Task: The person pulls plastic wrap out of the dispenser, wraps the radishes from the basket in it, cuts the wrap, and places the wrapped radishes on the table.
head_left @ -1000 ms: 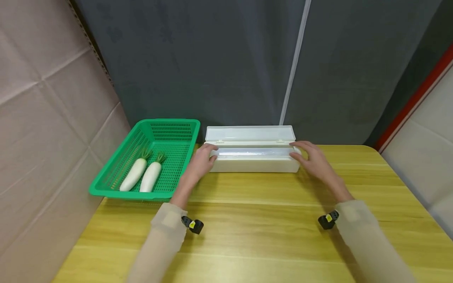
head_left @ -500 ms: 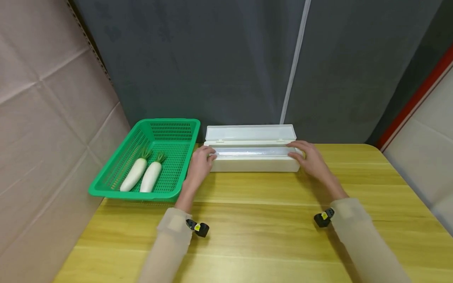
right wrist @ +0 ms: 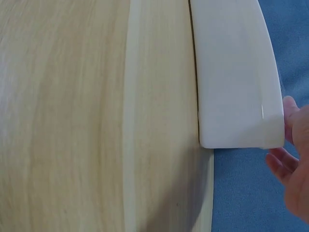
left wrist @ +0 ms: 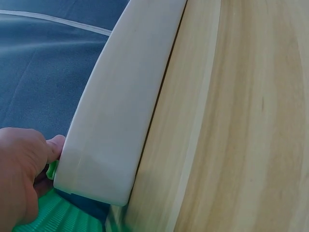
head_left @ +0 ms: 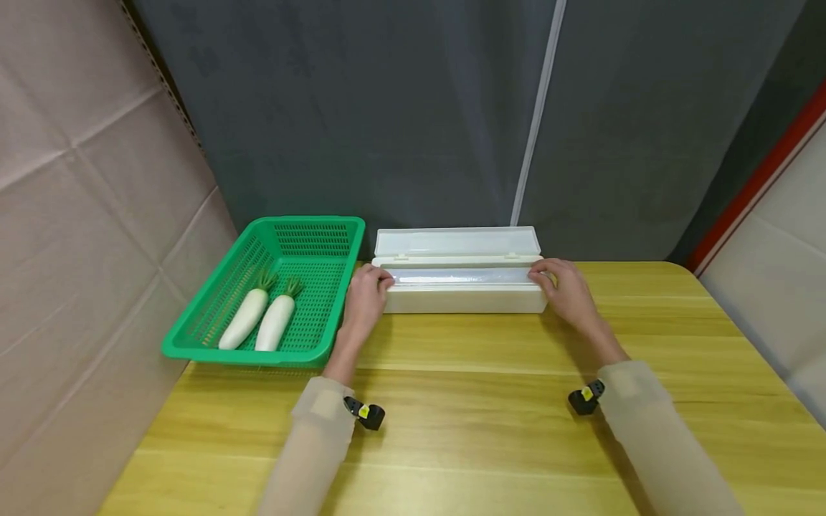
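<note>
Your left hand (head_left: 365,297) and right hand (head_left: 569,292) bend over opposite ends of the clear film (head_left: 461,276), which lies in the white box (head_left: 461,301), lid (head_left: 457,242) up, at the far edge of the worktop (head_left: 464,430). Thumbs and fingers curl inward, tips drawn close; whether they pinch the film's edge, you cannot tell. Your forearms angle forward, well apart. Taking the film at both ends appears the step in hand; the next move seems to call for a level, even pull.
</note>
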`<state>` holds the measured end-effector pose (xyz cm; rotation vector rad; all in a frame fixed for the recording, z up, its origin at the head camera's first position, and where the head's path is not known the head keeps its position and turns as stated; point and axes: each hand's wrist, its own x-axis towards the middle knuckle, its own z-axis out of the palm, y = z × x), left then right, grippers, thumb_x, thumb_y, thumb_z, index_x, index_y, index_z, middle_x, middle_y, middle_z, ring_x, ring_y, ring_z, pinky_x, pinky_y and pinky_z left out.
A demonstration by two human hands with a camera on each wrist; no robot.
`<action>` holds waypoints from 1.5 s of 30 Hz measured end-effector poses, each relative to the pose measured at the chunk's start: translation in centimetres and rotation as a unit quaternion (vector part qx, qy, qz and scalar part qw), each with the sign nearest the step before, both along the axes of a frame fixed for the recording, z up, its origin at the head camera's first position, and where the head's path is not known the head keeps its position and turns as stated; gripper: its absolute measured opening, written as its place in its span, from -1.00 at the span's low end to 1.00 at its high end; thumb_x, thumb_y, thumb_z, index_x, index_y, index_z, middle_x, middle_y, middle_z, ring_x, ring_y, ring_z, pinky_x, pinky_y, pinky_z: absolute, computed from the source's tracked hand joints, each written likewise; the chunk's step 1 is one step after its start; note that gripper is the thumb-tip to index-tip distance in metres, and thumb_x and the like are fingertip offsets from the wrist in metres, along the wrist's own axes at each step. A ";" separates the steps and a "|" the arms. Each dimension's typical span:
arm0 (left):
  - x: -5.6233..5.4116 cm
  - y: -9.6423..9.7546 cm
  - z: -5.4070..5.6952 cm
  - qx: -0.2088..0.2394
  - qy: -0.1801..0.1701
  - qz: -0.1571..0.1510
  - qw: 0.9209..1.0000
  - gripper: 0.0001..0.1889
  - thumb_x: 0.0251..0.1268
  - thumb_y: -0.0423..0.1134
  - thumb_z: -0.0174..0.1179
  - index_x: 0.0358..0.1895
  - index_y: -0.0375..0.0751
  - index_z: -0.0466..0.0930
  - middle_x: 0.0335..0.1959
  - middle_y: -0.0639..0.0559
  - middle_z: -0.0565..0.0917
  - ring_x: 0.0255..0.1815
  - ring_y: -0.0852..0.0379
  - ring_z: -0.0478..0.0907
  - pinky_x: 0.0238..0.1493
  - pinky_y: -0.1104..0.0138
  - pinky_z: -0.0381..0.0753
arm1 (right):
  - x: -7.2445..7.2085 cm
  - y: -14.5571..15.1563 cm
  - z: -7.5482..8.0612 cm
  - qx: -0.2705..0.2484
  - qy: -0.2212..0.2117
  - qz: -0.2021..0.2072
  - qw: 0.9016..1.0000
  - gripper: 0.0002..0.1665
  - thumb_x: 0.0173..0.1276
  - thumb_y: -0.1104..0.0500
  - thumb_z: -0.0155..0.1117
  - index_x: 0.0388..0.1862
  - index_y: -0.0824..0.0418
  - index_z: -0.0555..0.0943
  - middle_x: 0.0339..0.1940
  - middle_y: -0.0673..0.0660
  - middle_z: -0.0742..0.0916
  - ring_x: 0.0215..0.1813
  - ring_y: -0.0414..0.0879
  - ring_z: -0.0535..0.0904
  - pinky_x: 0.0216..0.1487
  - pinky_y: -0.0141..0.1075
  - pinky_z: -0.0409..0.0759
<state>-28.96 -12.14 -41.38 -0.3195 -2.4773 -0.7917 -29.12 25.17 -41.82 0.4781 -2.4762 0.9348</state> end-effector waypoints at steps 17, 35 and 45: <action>-0.4 0.8 -0.4 -0.005 0.026 0.037 0.999 -0.87 0.40 -0.27 0.29 -0.26 -0.28 0.70 -0.26 -0.14 0.64 -0.12 -0.16 0.59 -0.12 0.01 0.64 | 0.3 -0.5 0.3 0.021 0.021 -0.067 0.997 -0.87 0.47 0.33 0.24 -0.20 0.44 0.63 -0.22 0.40 0.70 0.00 0.35 0.53 0.08 0.22 0.47; -0.6 1.1 1.1 -0.021 -0.005 -0.046 0.999 -0.87 0.41 -0.30 0.28 -0.25 -0.33 0.70 -0.29 -0.15 0.61 -0.16 -0.12 0.56 -0.05 0.14 0.64 | 0.8 0.9 1.2 0.020 -0.016 -0.089 0.996 -0.83 0.52 0.30 0.17 -0.16 0.46 0.57 -0.21 0.43 0.68 -0.11 0.34 0.52 0.02 0.22 0.48; -1.4 1.2 1.4 -0.018 0.010 -0.041 0.999 -0.88 0.43 -0.32 0.25 -0.23 -0.33 0.68 -0.24 -0.13 0.60 -0.25 -0.10 0.63 -0.16 0.12 0.67 | 0.2 0.3 0.9 -0.048 0.022 -0.082 0.995 -0.84 0.52 0.30 0.18 -0.20 0.42 0.61 -0.37 0.32 0.67 -0.34 0.08 0.48 -0.27 -0.25 0.41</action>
